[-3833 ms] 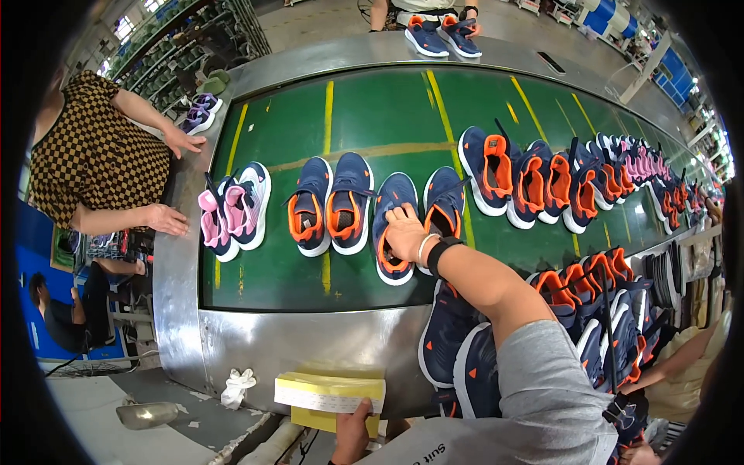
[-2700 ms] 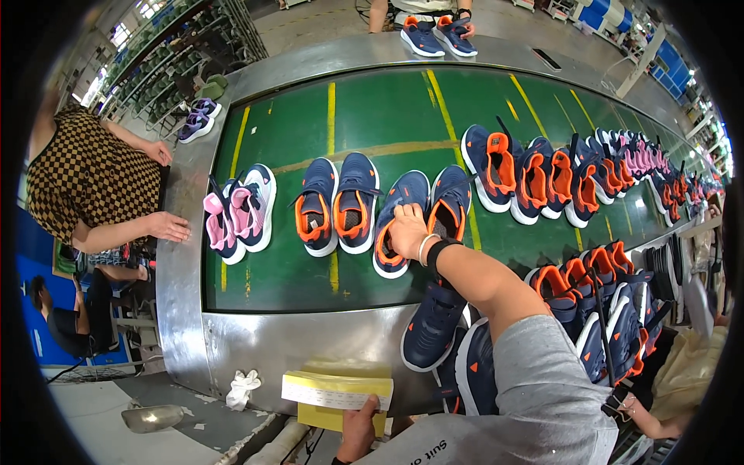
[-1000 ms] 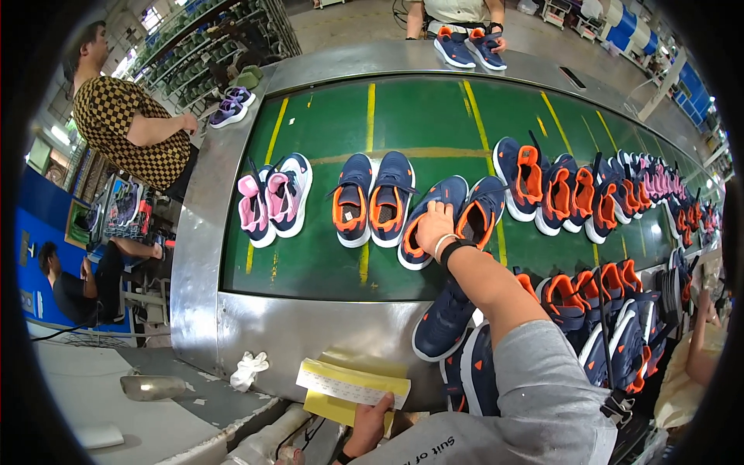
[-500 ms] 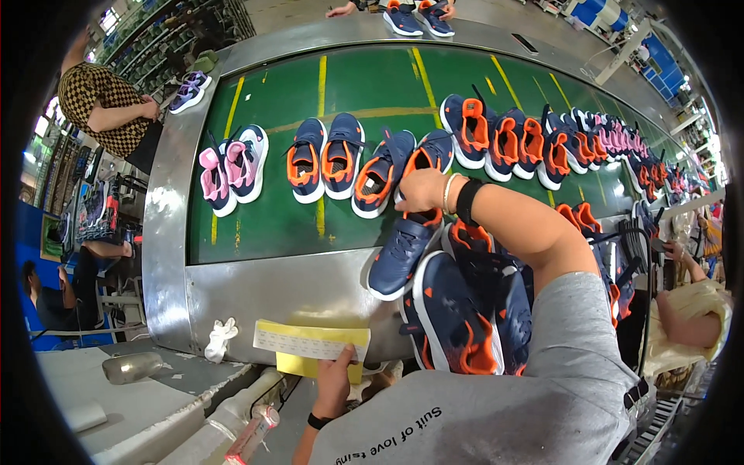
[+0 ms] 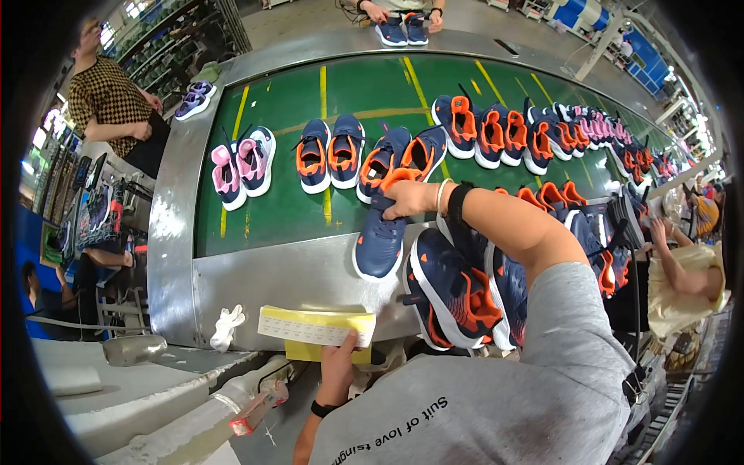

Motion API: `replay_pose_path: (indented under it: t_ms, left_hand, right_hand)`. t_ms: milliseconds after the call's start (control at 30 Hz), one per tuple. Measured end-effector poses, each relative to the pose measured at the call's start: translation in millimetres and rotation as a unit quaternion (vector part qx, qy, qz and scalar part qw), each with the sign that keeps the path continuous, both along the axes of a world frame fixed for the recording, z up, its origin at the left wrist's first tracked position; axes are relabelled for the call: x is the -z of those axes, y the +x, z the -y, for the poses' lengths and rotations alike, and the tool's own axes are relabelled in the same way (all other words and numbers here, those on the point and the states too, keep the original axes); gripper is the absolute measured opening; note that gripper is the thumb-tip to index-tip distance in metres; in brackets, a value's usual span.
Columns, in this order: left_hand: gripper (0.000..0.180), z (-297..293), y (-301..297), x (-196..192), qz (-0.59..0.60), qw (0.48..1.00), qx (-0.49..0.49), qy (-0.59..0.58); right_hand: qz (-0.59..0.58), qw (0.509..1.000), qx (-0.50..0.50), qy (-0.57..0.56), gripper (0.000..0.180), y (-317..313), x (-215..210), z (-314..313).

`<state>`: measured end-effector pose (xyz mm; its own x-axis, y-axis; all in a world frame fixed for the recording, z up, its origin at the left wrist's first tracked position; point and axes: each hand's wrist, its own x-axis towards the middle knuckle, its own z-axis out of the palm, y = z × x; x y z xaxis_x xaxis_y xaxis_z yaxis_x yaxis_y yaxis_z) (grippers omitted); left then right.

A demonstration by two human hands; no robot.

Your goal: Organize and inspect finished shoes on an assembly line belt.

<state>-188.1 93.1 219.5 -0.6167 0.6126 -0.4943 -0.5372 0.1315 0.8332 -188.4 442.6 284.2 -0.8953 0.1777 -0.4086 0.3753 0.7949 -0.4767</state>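
My right hand is closed on the collar end of a navy sneaker, whose toe points toward me over the metal border. Just beyond it, a pair of navy sneakers with orange lining stands on the green belt. In my left hand, pinched by the thumb, is a yellow-backed sticker sheet with rows of small white labels. More navy sneakers lie piled beside my right forearm, one tipped on its side.
A green conveyor belt with yellow lines carries pink-lined sneakers at left and several navy pairs at right. A crumpled white item lies on the metal border. Co-workers stand at the far edge, left and right.
My right hand has drawn the navy sneaker left, and its toe now points more squarely toward me. The sticker sheet stays in my left hand. Across the belt, a co-worker's hands are at a pair.
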Motion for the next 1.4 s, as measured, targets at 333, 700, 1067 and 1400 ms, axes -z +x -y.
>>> replay_pose_path:
  t_ms: [333,700,1067,1400]
  left_hand:
    - [0.016,30.6,-16.4,2.2,-0.01,0.999,0.032,0.042]
    - [0.012,20.8,-30.3,14.5,0.038,0.993,0.059,0.099]
    - [0.014,19.5,-40.8,-1.5,-0.084,0.987,0.097,0.092]
    - [0.021,37.5,-47.1,-21.2,-0.176,0.973,0.147,-0.034]
  right_hand:
    - [-0.021,0.965,-0.181,0.187,0.031,8.7,50.9,126.9]
    - [-0.236,0.962,0.03,0.135,0.029,79.2,-56.1,99.5]
    - [-0.222,0.941,0.23,0.112,0.023,178.4,-72.9,169.6]
    - [-0.245,0.842,0.394,0.276,0.018,245.6,-77.9,197.4]
